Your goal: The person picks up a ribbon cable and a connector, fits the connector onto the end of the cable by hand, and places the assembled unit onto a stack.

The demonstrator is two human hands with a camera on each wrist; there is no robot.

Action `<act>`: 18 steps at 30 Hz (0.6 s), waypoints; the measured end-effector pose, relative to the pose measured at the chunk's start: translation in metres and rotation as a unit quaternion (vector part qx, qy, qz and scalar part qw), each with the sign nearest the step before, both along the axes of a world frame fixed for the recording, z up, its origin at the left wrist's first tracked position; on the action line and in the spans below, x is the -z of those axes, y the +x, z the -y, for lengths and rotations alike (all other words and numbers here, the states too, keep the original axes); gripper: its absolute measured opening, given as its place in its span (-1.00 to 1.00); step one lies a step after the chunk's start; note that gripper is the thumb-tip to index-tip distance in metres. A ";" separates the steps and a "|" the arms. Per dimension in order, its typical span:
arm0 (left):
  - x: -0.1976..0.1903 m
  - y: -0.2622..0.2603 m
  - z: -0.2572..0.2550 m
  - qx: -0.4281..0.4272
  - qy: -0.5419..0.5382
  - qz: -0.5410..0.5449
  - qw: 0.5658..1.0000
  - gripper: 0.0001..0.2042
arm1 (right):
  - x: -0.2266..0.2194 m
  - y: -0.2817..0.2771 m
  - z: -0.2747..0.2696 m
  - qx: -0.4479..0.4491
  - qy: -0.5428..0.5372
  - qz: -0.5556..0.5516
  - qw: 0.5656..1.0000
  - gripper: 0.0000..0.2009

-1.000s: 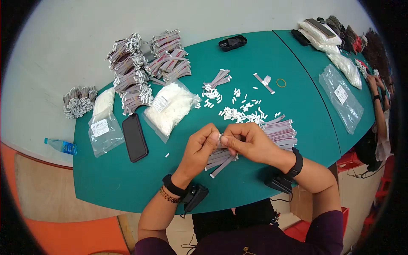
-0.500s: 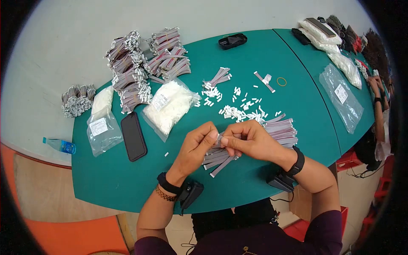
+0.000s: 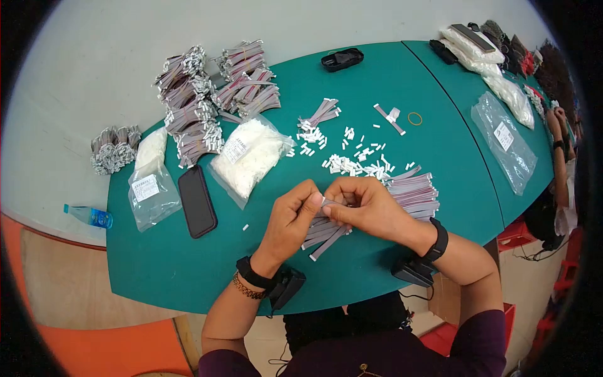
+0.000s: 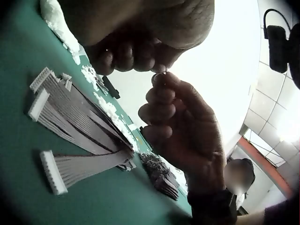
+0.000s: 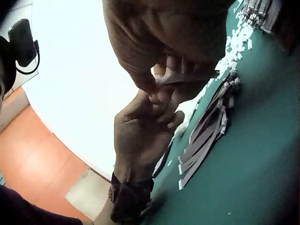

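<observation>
My left hand [image 3: 290, 217] and right hand [image 3: 372, 206] meet over the table, fingertips almost together. Between them they pinch a short grey ribbon cable [image 3: 328, 202] at its end; in the right wrist view a pale strip of the cable [image 5: 176, 78] runs along the right fingers. The fingers hide most of its end. Beneath the hands lies a loose pile of grey ribbon cables [image 3: 326, 237] with white end connectors, seen larger in the left wrist view as fanned cables [image 4: 84, 122]. A bigger row of ribbon cables [image 3: 413, 196] lies beside the right hand.
Many small white connector pieces [image 3: 342, 166] are scattered beyond the hands. A bag of white pieces [image 3: 251, 166], a black phone [image 3: 198, 202] and stacked cable bundles [image 3: 193, 107] stand to the left. A rubber band [image 3: 414, 119] and a black case [image 3: 342, 60] lie farther back.
Both hands stay in nearly the same place, still pinching the cable. The right fingers have shifted slightly, and more of the grey strip shows between the fingertips.
</observation>
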State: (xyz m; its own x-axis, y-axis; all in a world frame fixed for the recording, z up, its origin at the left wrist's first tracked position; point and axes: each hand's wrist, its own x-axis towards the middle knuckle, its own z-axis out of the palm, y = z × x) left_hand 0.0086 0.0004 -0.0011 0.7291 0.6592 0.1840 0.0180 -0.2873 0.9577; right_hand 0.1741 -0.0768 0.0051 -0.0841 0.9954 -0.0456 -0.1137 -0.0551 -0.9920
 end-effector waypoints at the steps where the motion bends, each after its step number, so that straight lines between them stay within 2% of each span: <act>1: 0.000 0.001 0.001 -0.004 0.001 0.002 1.000 -0.71 | 0.000 0.000 0.000 0.004 -0.003 0.004 1.000 -0.90; 4: 0.000 0.002 0.003 -0.012 -0.010 0.007 1.000 -0.72 | 0.001 -0.003 0.000 0.025 0.006 -0.001 1.000 -0.90; 8: 0.004 0.002 0.001 -0.020 0.016 0.008 1.000 -0.70 | -0.003 -0.001 -0.001 0.015 -0.045 -0.021 0.999 -0.89; 13: 0.004 0.003 0.003 -0.024 0.017 0.004 1.000 -0.71 | 0.002 0.001 -0.002 -0.002 -0.048 -0.030 0.998 -0.89; 18: 0.007 0.005 0.006 -0.041 0.027 0.021 0.999 -0.73 | 0.005 -0.008 0.001 0.043 -0.041 -0.025 0.998 -0.85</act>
State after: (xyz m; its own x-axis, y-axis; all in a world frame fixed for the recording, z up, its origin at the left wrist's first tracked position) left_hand 0.0136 -0.0054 -0.0077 0.6634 0.7050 0.2508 0.0030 -0.3377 0.9412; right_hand 0.1662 -0.0776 -0.0002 -0.0029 0.9921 -0.1255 -0.1703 -0.1241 -0.9775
